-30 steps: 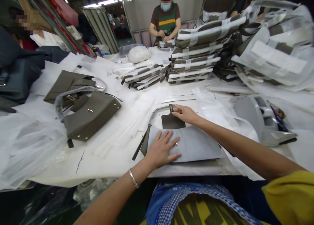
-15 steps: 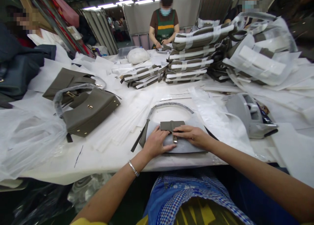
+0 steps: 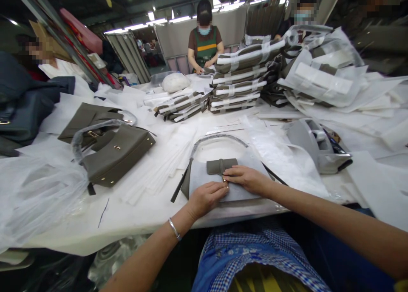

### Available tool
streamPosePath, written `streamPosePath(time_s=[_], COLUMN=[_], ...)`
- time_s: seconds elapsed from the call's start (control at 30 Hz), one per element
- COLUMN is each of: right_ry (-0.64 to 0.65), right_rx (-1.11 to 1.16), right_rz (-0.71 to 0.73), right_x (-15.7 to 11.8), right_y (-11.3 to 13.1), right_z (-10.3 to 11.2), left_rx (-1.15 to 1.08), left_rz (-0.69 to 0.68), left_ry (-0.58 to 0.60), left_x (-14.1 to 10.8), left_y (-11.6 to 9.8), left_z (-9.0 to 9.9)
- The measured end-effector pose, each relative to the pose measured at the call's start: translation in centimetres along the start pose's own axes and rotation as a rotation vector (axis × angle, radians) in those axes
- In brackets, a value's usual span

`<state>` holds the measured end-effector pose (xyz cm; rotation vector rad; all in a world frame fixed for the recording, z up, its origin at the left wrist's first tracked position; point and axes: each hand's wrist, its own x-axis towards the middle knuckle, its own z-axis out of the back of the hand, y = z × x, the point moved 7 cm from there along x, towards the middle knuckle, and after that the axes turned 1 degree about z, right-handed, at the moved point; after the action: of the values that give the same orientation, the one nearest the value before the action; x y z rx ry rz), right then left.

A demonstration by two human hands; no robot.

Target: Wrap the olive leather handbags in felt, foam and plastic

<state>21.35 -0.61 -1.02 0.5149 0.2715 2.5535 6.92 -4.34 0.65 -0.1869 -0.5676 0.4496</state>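
A handbag covered with pale wrapping [image 3: 236, 192] lies flat at the table's front edge, its wrapped handle [image 3: 219, 138] arching away from me. On top is a grey-brown flap [image 3: 216, 166] with a gold clasp below it. My left hand [image 3: 205, 198] rests on the pale wrapping, its fingers together and their tips at the clasp. From the right, my right hand [image 3: 247, 178] lies over the flap's lower right and the clasp, fingers stretched out. The fingertips of both hands nearly meet and partly hide the clasp.
Two grey-brown bags, the nearer one [image 3: 119, 154] with a wrapped handle, stand at left beside crumpled plastic [image 3: 41, 194]. Wrapped bags are stacked [image 3: 237, 88] at the back. A tape dispenser [image 3: 314, 145] sits at right. A person in a green apron [image 3: 205, 47] works across the table.
My left hand has moved off the flap and down to the clasp, its fingers now closer together. My right hand has shifted slightly at the clasp. The camera view has tilted.
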Motion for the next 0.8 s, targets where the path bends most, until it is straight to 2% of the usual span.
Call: streamPosePath(time_s=[0.2, 0.33, 0.47, 0.6, 0.67, 0.7, 0.8], right_ry=[0.06, 0.12, 0.174, 0.218, 0.259, 0.259, 0.139], right_rx=[-0.043, -0.064, -0.076, -0.072, 0.012, 0.034, -0.063], right_rz=[-0.051, 0.0, 0.058, 0.049, -0.012, -0.071, -0.323], right_x=[2.3, 4.2, 4.5, 4.8, 5.5, 6.0, 7.6], right_y=[0.8, 0.8, 1.1, 1.3, -0.2, -1.6, -8.9], right_z=[1.3, 2.0, 1.5, 1.8, 2.6, 3.3, 6.4], left_rx=[-0.039, -0.087, -0.095, -0.11, -0.115, -0.114, -0.098], left_rz=[0.068, 0.072, 0.059, 0.042, 0.031, 0.023, -0.036], left_ry=[0.019, -0.018, -0.041, -0.059, -0.073, -0.085, -0.146], left_x=[0.5, 0.4, 0.2, 0.1, 0.2, 0.3, 0.3], left_y=[-0.7, -0.5, -0.4, -0.6, -0.7, -0.6, -0.4], left_z=[0.9, 1.1, 0.9, 0.9, 1.0, 1.1, 0.9])
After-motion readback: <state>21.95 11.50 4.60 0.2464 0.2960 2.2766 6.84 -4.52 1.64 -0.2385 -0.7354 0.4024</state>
